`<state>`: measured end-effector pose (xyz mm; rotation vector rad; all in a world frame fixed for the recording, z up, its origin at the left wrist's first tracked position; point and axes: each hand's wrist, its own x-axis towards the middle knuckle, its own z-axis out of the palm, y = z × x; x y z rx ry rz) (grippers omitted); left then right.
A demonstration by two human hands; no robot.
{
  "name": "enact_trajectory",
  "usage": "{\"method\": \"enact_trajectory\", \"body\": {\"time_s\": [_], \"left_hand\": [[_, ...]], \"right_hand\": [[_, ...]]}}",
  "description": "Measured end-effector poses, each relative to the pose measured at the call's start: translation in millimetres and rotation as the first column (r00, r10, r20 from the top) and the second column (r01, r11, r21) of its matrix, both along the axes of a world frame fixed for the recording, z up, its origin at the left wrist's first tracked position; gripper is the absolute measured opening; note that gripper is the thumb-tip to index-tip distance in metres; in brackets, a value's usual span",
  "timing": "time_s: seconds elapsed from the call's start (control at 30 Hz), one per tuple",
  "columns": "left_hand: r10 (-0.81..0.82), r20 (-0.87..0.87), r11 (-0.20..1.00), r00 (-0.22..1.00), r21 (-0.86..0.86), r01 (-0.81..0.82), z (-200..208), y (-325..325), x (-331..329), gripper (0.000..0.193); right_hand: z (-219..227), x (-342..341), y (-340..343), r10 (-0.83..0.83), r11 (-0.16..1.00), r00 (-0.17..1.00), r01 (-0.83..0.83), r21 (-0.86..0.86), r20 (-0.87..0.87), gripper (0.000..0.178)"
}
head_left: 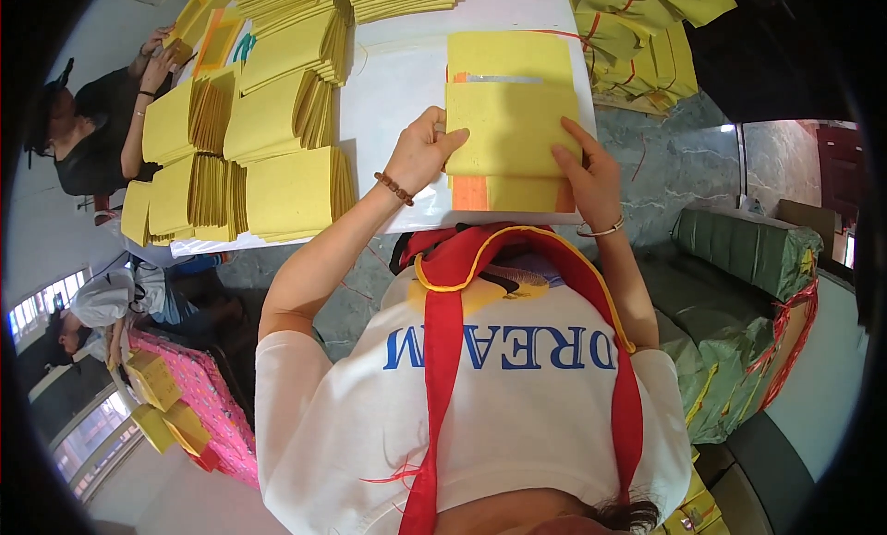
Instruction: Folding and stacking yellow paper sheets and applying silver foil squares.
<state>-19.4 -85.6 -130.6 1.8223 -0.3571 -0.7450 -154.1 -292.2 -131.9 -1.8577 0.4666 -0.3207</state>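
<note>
In front of me, near the right end of the white table (393, 101), lies a folded bundle of yellow paper (510, 142). A band of yellow paper crosses its middle; orange patches (469, 193) show below it and a silvery strip (504, 79) shows above. My left hand (427, 151) grips the bundle's left edge, thumb on top and fingers curled. My right hand (593, 173) holds the opposite edge, its thumb lying on the paper and its fingers along the side. The undersides of the paper are hidden.
Piles of folded yellow paper (296, 188) stand along the table's left side. Bundles tied with red string (637, 59) lie past its right edge. Green wrapped bales (739, 249) stand on the right. Two other people work at the left, one handling yellow paper beside this table.
</note>
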Motion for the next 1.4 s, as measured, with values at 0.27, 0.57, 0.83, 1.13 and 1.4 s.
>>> {"method": "enact_trajectory", "body": {"time_s": [0.27,0.57,0.83,1.13,1.4], "left_hand": [[0.052,-0.126,0.994,0.991,-0.086,-0.063,5,-2,0,0.025],[0.095,0.425,0.988,0.900,0.068,-0.136,19,3,-7,0.031],[-0.403,0.863,0.886,0.305,0.284,0.365,33,-38,-31,0.052],[-0.536,0.798,0.836,0.275,0.456,0.306,7,-39,-33,0.057],[-0.535,0.812,0.834,0.235,0.463,0.299,7,-42,-33,0.060]], "right_hand": [[8,6,4,-0.066,0.980,0.991,0.043,-0.196,-0.115,0.039],[-11,6,0,-0.059,0.975,0.997,0.067,-0.210,0.043,0.039],[-6,8,2,-0.063,0.984,0.998,0.059,-0.169,-0.019,0.039],[13,-19,21,-0.017,0.801,1.000,0.019,-0.598,0.009,0.046],[-10,-40,20,0.205,0.534,0.970,-0.226,-0.815,-0.135,0.056]]}}
